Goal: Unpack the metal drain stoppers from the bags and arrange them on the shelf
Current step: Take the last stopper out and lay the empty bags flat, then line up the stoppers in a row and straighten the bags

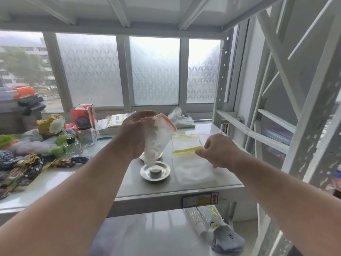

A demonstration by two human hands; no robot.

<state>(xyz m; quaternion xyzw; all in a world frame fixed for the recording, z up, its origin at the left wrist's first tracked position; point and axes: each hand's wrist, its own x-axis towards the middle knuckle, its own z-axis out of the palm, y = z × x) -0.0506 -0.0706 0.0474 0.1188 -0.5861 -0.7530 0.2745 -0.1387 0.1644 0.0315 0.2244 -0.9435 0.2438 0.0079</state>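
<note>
Round steel stopper (155, 171) — crinkly bag (159, 139)

A second drain stopper (150, 156) (mostly hidden) sits behind the orange-sealed bag (160, 137).

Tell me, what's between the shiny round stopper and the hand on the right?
In the head view, flat clear bags with yellow zip strips lie on the shelf between the metal drain stopper and the right hand.

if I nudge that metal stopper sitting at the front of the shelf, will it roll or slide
The stopper lies flat on its wide rim, so it would probably slide, not roll. The shelf looks glossy, so likely easily. Being metal, it is probably stiff.
</note>
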